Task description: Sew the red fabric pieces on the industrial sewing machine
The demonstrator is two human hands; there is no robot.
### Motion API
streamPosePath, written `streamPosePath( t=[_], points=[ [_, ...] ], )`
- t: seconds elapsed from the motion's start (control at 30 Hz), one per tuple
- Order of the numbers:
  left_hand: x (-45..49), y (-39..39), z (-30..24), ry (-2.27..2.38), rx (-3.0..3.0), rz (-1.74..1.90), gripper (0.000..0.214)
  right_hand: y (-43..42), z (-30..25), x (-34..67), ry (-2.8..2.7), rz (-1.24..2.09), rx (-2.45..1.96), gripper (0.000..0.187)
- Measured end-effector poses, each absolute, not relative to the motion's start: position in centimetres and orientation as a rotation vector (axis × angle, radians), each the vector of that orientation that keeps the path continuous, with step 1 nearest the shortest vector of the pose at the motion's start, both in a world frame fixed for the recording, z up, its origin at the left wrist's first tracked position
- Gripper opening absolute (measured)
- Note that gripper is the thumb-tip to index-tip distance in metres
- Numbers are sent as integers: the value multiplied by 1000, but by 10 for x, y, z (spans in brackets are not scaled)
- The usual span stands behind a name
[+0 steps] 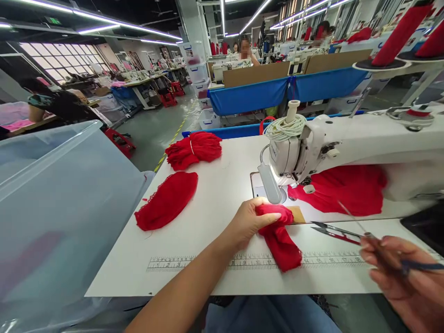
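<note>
My left hand point(249, 219) pinches a folded piece of red knit fabric point(282, 245) between thumb and fingers, just in front of the sewing machine's needle area. One end of the fabric hangs toward the printed ruler. My right hand point(395, 273), smeared by motion, is closed around the brown handle of an awl point(373, 240); its thin metal shaft points up and left. Thread snips point(338, 232) lie on the table between both hands. Under the arm of the white sewing machine point(347, 138) rests more red fabric point(347, 189).
A tied red bundle point(193, 150) and a flat red piece point(166, 201) lie on the table's left side. Beside the table stands a large translucent bin point(69, 199). Red thread cones point(398, 37) rise behind the machine. Other people sit at machines further back.
</note>
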State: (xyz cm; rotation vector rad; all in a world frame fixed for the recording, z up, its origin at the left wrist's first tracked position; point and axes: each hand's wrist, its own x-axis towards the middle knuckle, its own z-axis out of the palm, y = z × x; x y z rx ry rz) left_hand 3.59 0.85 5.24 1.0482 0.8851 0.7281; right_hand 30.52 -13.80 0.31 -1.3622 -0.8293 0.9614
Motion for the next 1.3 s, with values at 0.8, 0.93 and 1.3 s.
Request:
streamPosePath(
  t=[0.8, 0.93, 1.3],
  points=[
    [36, 4, 52, 837, 1003, 730, 24, -95, 31, 186, -1770, 217, -1538, 43],
    [36, 5, 50, 821, 1003, 741, 26, -95, 29, 187, -1879, 198, -1609, 49],
    [35, 4, 49, 812, 1014, 762, 27, -94, 30, 190, -1932, 135, -1670, 53]
  ],
)
